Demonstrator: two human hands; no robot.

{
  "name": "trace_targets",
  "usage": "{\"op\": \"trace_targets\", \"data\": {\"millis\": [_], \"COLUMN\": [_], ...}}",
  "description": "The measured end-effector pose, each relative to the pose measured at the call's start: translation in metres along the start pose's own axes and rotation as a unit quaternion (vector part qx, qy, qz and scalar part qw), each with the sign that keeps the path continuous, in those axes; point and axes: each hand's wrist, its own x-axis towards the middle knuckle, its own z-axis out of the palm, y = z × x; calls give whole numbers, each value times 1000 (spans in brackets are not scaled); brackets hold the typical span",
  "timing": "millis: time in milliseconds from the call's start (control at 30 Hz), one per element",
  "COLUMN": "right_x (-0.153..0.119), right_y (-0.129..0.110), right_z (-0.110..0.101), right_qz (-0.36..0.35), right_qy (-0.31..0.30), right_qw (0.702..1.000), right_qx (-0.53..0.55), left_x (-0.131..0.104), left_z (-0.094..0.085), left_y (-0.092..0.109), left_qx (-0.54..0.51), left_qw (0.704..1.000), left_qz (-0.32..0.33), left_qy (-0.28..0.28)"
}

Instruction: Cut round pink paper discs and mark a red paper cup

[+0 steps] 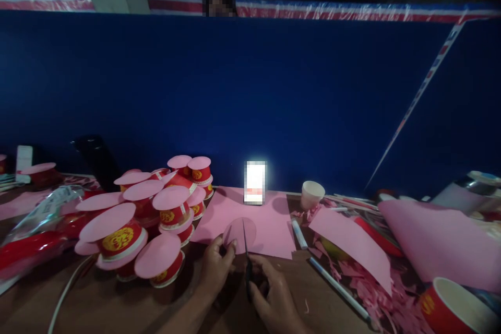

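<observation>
My left hand (217, 265) pinches the near edge of a round pink paper disc (234, 234) between thumb and fingers. In my right hand (272, 287) is a pair of dark-handled scissors (247, 258), the narrow blades pointing away from me across the disc. Whether the blades are parted is too dim to make out. Behind the disc lies a larger pink paper sheet (272, 227) on the brown table. To the left of my hands, red paper bowls (168, 215) with gold markings and pink discs on them stand in a cluster, some stacked.
A lit phone (255, 182) stands upright at the blue partition (235, 88). To the right are a white cup (312, 194), a marker (299, 234), a long pen (338, 288), pink paper scraps (378, 292) and a red bowl (454, 307). A person's head shows beyond the partition.
</observation>
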Motion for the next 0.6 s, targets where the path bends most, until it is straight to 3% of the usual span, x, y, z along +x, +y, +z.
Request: {"op": "trace_targets", "data": {"millis": [400,600], "right_x": [-1,0], "right_y": [-3,-2], "right_z": [-1,0], "right_qz": [3,13], "right_qy": [2,4], "right_qw": [1000,1000], "right_qx": [12,13], "left_x": [1,1], "left_z": [0,1], "left_y": [-3,-6], "left_qx": [2,-18], "left_qw": [1000,1000], "left_qz": [25,8], "left_qy": [0,2]}}
